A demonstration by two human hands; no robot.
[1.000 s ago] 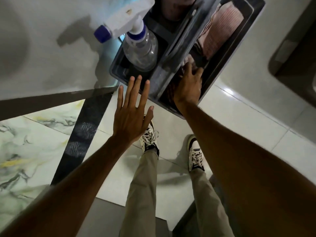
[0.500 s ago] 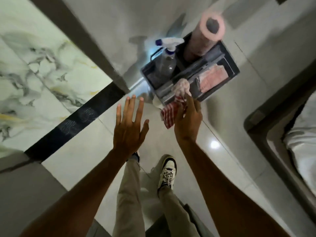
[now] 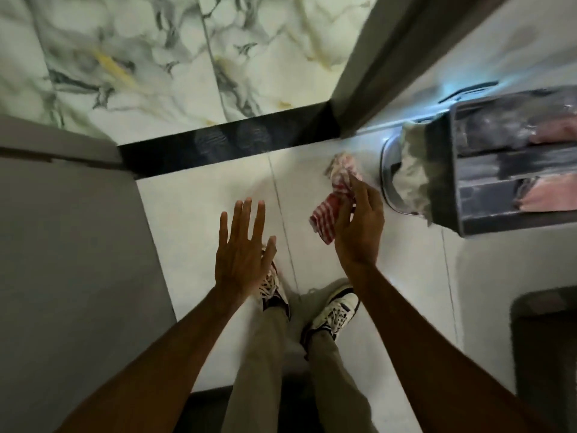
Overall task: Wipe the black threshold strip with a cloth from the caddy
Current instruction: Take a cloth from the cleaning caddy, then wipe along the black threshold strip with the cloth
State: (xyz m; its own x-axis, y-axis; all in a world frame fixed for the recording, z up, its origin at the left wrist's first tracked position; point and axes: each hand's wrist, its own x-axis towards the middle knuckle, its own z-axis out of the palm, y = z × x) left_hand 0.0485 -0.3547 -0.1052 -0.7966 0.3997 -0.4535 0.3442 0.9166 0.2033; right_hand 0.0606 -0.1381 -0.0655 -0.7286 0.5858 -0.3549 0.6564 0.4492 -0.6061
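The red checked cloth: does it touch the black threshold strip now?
Apart. The head view shows the red checked cloth held in the right hand, with white floor tile between it and the black threshold strip.

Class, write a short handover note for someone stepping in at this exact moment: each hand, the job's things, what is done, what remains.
Left hand: open, empty, fingers spread above the floor.
Right hand: holding the red checked cloth.
Caddy: on the floor at right, other cloths inside.
Black threshold strip: ahead, untouched.
Done: cloth taken.
Left: bring cloth to the strip and wipe along it.
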